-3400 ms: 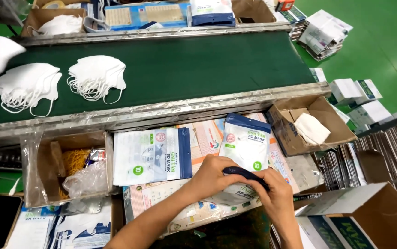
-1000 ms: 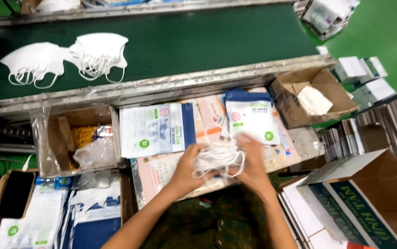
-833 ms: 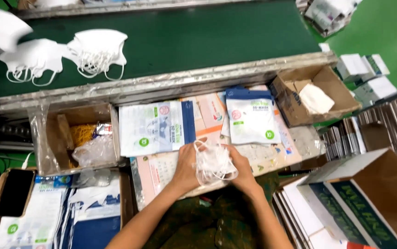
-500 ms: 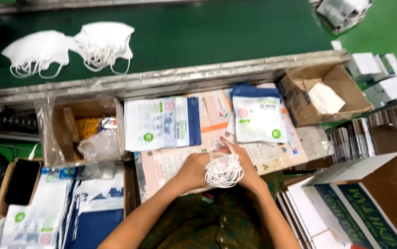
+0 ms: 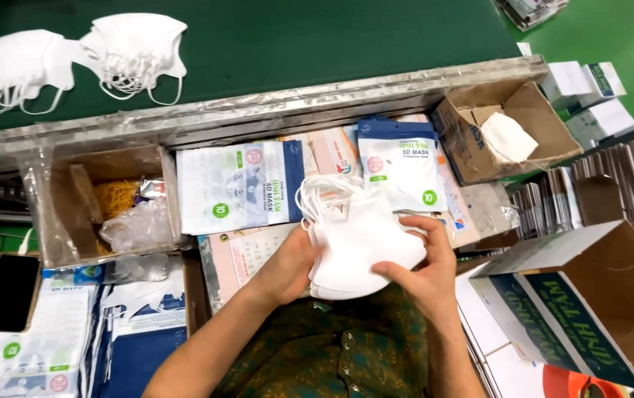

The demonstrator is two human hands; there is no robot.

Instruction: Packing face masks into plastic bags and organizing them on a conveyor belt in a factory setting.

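Green floor borders our dark conveyor belt (image 5: 317,44), two mask piles at its far left corner. Below it, over our packet-strewn bench (image 5: 258,243), our left hand (image 5: 291,265) and right hand (image 5: 424,276) clasp a white mask stack (image 5: 357,247).

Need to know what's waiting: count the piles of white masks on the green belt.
2. One pile lies at the belt's far left edge, the other pile just right of it. More may lie outside the picture.
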